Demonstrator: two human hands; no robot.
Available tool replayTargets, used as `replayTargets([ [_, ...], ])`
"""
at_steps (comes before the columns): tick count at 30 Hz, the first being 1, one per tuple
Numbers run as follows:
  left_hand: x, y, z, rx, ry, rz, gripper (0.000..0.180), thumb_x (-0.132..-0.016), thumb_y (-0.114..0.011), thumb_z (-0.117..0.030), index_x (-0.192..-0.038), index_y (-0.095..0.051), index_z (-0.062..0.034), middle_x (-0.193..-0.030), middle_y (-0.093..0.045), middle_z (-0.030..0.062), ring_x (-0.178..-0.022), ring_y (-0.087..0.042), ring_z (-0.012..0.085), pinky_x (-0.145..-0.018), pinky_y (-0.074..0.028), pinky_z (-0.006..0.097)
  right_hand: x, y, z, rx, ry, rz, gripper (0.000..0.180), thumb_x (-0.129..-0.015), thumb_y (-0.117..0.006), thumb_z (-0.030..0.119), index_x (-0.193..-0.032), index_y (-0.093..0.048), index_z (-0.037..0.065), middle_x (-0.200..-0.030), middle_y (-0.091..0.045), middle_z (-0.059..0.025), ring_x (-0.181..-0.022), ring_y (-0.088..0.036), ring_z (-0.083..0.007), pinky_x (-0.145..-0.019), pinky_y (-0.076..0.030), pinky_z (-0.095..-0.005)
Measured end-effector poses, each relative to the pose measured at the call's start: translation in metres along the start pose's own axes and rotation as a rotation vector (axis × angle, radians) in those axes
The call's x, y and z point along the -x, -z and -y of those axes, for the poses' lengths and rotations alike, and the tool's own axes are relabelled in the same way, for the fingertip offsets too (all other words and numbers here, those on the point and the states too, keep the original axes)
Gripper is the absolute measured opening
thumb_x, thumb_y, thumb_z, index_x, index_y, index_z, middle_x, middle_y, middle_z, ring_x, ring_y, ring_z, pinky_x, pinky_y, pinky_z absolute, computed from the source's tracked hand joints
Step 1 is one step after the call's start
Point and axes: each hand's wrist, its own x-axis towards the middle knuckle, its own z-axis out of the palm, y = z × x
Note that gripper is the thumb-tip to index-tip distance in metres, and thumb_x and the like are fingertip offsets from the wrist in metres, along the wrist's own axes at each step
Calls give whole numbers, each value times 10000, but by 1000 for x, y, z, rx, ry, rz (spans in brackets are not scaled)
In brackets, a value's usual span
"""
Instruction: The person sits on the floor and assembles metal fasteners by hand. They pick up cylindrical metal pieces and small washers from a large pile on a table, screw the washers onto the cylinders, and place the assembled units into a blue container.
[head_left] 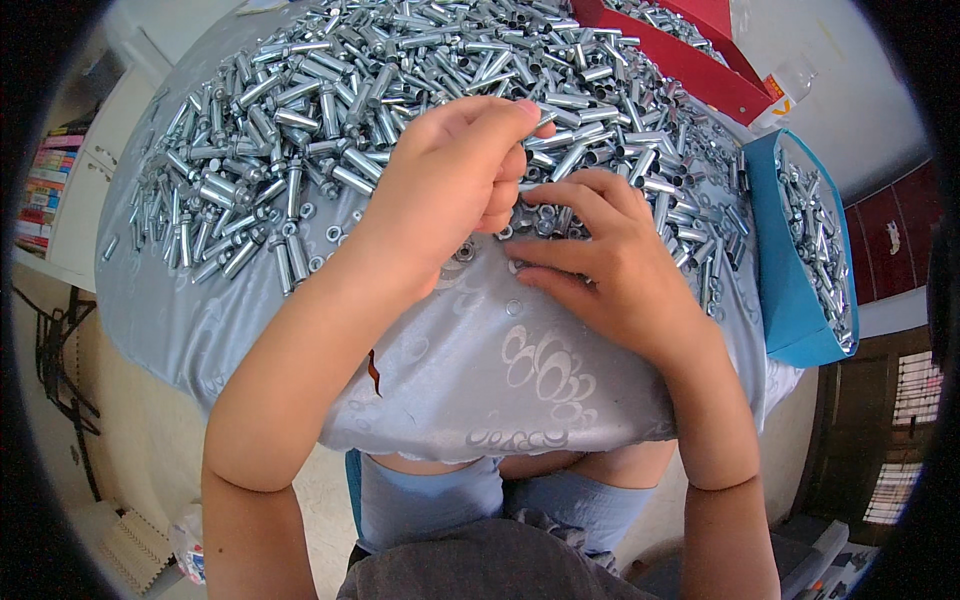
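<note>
A big heap of small silver metal sleeves (400,70) covers a table under a shiny grey cloth (480,370). My left hand (450,190) is curled over the near edge of the heap, its fingertips pinched together; whatever it holds is hidden by the fingers. My right hand (600,260) lies just to its right, fingers spread on the cloth and touching a cluster of small metal nuts (545,222). A few loose washers (513,307) lie on the cloth by my right fingers.
A blue box (790,290) filled with metal sleeves stands at the table's right edge. A red box (700,65) sits at the back right. Shelves with books (45,185) are at the left. My knees (500,500) are under the table's near edge.
</note>
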Motion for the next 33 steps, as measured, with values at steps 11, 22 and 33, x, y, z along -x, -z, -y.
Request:
replayTargets([
  [11,4,-2,-2,-158,64,19,158,-846,-501,-198,-881,-533,-48,-530,-298,-73,-408,-233,13,-363,-178,185,-4,12,1,-838,-462,-321,118,-784,-630,51,-878,-578,3,-847,-614,-36,-745,-557,-65,-641,-441,-196],
  [22,5,-1,3,-155,35,249,174,-840,-475,-201,-811,-537,-41,-516,-280,-71,-413,-238,6,-363,-178,168,-5,17,0,-1309,-583,-246,103,-779,-638,45,-833,-562,4,-806,-582,-23,-759,-543,-81,-701,-437,-195],
  [33,15,-9,-4,-320,-129,272,361,-816,-501,-330,-677,-576,-5,-477,-339,-51,-405,-271,27,-381,-177,196,-3,24,1,-1464,-609,9,153,-742,-689,91,-779,-549,40,-761,-571,2,-701,-521,-59,-639,-424,-186],
])
